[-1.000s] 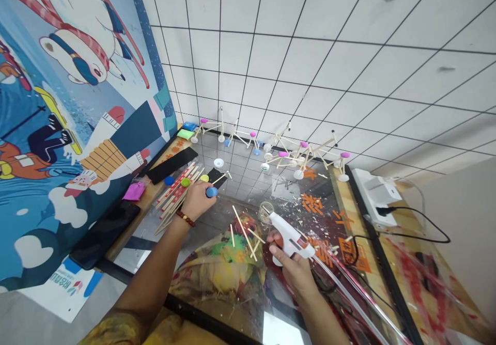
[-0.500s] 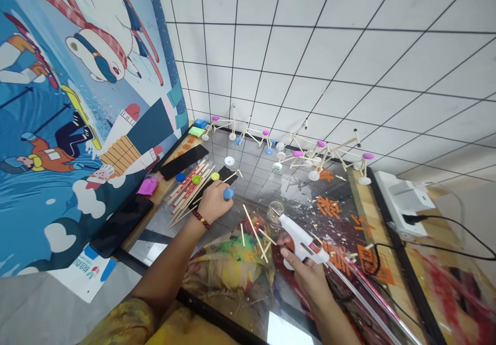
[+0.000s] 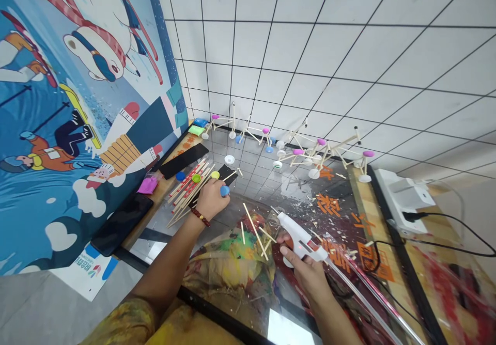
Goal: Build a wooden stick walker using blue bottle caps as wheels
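Observation:
My left hand (image 3: 211,199) is closed round a small blue cap (image 3: 224,190), held just above the glass tabletop (image 3: 271,190) beside a bundle of thin wooden sticks (image 3: 188,186). My right hand (image 3: 304,270) grips a white hot glue gun (image 3: 300,238), nozzle pointing up and left over several loose sticks (image 3: 253,228). A clear glue stick juts from the gun's back toward the lower right. A green cap (image 3: 196,178) and a yellow cap (image 3: 215,175) lie among the bundled sticks.
Stick-and-cap models (image 3: 318,151) stand along the tiled back wall. A white power strip (image 3: 405,200) with a black cable sits at right. A black phone (image 3: 121,224), pink pad (image 3: 148,185) and black strip (image 3: 184,160) lie along the left edge by the mural.
My left hand has drawn the blue cap slightly toward me and curled tighter round it. The right hand keeps the glue gun nearly still. The view shifted a little.

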A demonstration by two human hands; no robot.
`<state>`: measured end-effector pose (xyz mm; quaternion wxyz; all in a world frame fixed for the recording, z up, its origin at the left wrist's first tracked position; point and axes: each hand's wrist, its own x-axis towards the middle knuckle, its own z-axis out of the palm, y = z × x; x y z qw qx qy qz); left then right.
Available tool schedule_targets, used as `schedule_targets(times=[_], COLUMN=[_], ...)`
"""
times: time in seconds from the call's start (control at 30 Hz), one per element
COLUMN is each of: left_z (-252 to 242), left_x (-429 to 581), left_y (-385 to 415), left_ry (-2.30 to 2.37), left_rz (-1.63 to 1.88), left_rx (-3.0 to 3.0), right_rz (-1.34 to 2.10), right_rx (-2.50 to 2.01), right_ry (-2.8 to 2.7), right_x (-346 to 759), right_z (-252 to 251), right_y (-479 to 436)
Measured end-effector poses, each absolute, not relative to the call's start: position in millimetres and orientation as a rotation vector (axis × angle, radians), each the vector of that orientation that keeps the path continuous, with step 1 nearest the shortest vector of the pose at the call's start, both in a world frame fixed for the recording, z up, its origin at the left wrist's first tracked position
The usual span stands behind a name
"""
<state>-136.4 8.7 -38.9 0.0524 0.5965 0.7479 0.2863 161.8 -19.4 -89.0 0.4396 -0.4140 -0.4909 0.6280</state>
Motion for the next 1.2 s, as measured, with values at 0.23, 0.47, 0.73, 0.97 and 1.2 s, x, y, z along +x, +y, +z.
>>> schedule_targets(times=[0.23,0.47,0.73,0.97,1.2], left_z=[3,6,-5,-9,-17], left_x=[-209,-261,-241,-221,-190], left_y=[-11,-34,-5,13,38], left_ry=[2.604,2.516,2.536,2.427,2.185], left_rz=[0.744,0.314,0.358,0.383,0.799], left_rx=[1.614,1.472,1.86,1.875,1.857], right_rz=[1.559,1.589,1.567,1.608,1.616], right_rx=[-1.054,-1.038,-1.065,-1.031,-1.042], right_ry=[-1.162,-1.211,-1.212,-1.205,-1.214], right_x=[160,165,165,164,162], right_z=[-86,-95,-95,-92,-89], right_y=[-20,-19,-19,-18,-18])
